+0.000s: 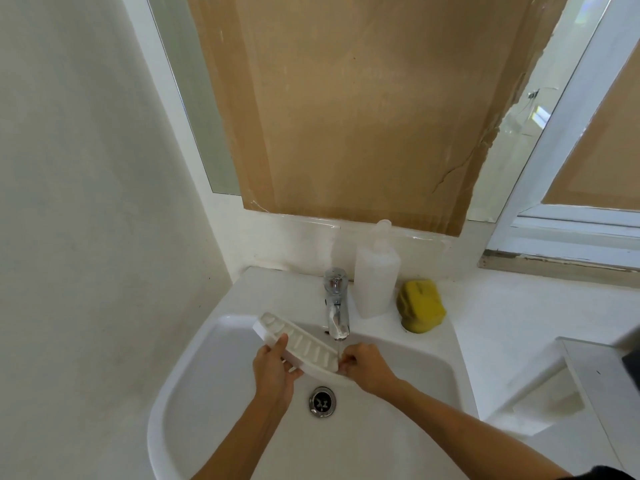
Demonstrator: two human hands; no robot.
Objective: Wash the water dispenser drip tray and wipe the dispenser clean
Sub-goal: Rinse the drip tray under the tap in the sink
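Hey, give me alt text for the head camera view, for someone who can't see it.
A person holds a white slotted drip tray over a white sink, left hand gripping its near edge and right hand at its right end, under the chrome tap. A white bottle and a yellow sponge sit on the ledge right of the tap.

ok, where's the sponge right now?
Head view: the yellow sponge sits on the sink ledge, right of the white bottle and the tap.
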